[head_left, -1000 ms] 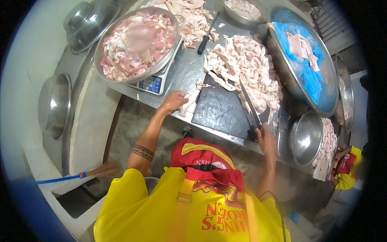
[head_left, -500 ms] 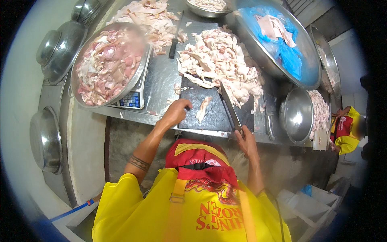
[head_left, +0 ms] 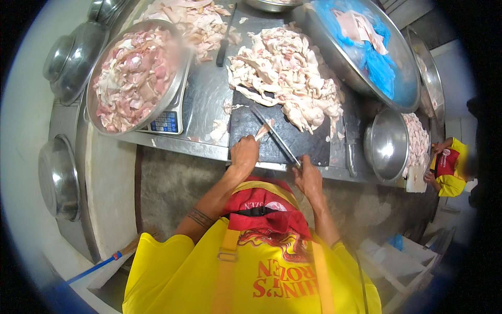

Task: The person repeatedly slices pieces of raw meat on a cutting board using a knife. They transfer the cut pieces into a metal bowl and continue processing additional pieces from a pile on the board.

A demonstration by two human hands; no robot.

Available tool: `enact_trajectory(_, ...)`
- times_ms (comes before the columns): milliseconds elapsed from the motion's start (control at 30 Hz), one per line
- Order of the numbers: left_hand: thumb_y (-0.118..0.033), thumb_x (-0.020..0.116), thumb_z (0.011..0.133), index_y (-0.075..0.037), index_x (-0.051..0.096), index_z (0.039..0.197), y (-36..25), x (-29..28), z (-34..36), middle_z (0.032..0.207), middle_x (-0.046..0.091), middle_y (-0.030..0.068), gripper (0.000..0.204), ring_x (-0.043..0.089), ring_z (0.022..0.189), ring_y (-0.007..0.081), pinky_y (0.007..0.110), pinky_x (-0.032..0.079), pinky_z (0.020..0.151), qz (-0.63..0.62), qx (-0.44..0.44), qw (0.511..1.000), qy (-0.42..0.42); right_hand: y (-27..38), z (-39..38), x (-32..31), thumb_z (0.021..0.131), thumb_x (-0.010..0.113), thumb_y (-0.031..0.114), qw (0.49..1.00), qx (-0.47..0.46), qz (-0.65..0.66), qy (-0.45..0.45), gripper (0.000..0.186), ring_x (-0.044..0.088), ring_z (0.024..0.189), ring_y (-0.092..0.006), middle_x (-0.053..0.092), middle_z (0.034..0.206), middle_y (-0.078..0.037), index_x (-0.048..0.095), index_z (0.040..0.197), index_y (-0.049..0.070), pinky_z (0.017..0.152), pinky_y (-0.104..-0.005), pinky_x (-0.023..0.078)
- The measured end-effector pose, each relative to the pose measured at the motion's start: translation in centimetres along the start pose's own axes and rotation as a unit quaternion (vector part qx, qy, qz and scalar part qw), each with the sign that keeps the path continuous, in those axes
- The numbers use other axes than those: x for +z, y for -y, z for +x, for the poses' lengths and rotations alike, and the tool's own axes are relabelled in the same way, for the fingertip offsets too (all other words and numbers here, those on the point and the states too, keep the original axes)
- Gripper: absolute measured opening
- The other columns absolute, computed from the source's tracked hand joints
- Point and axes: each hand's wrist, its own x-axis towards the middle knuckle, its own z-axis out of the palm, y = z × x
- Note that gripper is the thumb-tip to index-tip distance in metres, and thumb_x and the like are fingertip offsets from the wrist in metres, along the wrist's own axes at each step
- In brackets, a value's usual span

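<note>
My left hand is closed on a thin pale strip of meat at the near left part of the dark cutting board. My right hand grips the handle of a long knife, whose blade slants up and left across the board, against or just beside the strip. Beyond them a large heap of pale, fatty pieces covers the back of the board. Small scraps lie on the steel to the left.
Meat basin on a scale. Steel table with another meat pile and dark-handled knife. Blue-lined basin, empty bowl, more basins left, broom. A co-worker in yellow at right.
My left hand moved from the table's edge rightward onto the board and took hold of the strip lying there. The knife in my right hand swung left, its blade now beside the strip.
</note>
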Motion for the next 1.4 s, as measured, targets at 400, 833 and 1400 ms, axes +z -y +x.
enact_trajectory(400, -0.016, 0.059, 0.094, 0.005, 0.062, 0.091, 0.9, 0.3, -1.1, 0.083, 0.068, 0.0318, 0.021, 0.067, 0.079, 0.0518, 0.059, 0.054, 0.072, -0.041, 0.009, 0.999, -0.026, 1.1, 0.6, 0.8, 0.102, 0.054, 0.022, 0.979, -0.14, -0.12, 0.092, 0.02, 0.066, 0.075, -0.0489, 0.063, 0.091, -0.025, 0.049, 0.118, 0.012, 0.064, -0.057, 0.052)
enact_trajectory(833, -0.012, 0.064, 0.089, 0.007, 0.064, 0.086, 1.0, 3.1, -2.5, 0.078, 0.068, 0.0306, 0.019, 0.07, 0.074, 0.0468, 0.055, 0.057, 0.068, -0.035, 0.035, 0.993, -0.104, 0.3, 2.0, 2.1, 0.091, 0.055, 0.003, 0.967, -0.202, -0.095, 0.126, 0.027, 0.069, 0.078, -0.0478, 0.065, 0.089, -0.028, 0.043, 0.114, 0.008, 0.066, -0.0556, 0.056)
enact_trajectory(1400, -0.023, 0.078, 0.085, 0.003, 0.065, 0.122, -1.1, -12.6, -0.3, 0.105, 0.073, 0.0243, 0.046, 0.073, 0.089, 0.0255, 0.039, 0.054, 0.074, -0.416, 0.104, 0.893, 0.135, -5.3, -2.0, -3.1, 0.099, 0.062, 0.031, 0.97, 0.002, 0.162, 0.182, 0.033, 0.064, 0.084, -0.0529, 0.064, 0.078, -0.028, 0.049, 0.117, 0.006, 0.067, -0.0546, 0.047)
